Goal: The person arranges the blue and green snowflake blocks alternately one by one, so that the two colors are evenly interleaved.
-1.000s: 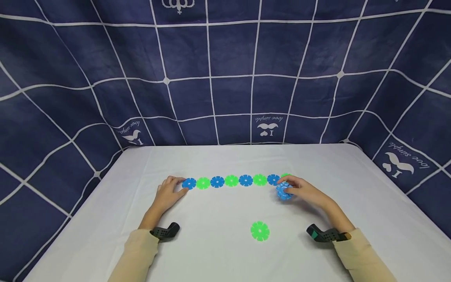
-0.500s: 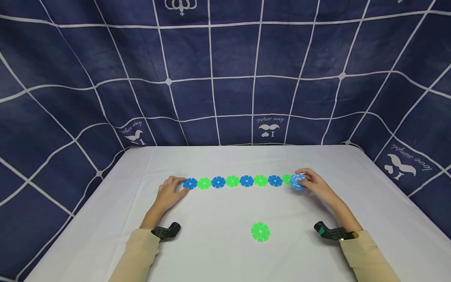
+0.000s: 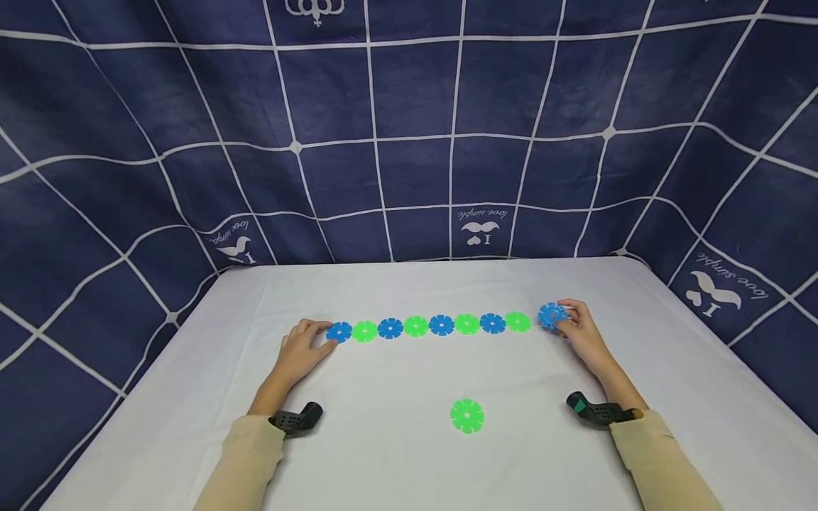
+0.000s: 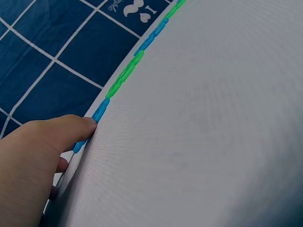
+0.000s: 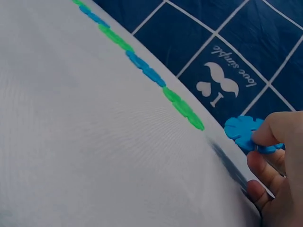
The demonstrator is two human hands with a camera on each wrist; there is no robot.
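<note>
Beside row's end [image 3: 517,322], right hand [image 3: 583,333] pinching blue disc [image 3: 551,315], gap between

Row of discs [image 3: 428,326] across table [image 3: 383,461], lone disc [image 3: 467,416] in front

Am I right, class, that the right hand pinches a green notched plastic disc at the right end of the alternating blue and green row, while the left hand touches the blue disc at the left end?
Not quite: the notched plastic disc pinched by the right hand is blue, not green, as the right wrist view shows. It is at the right end of the alternating row, and the left hand touches the blue disc at the left end.
</note>
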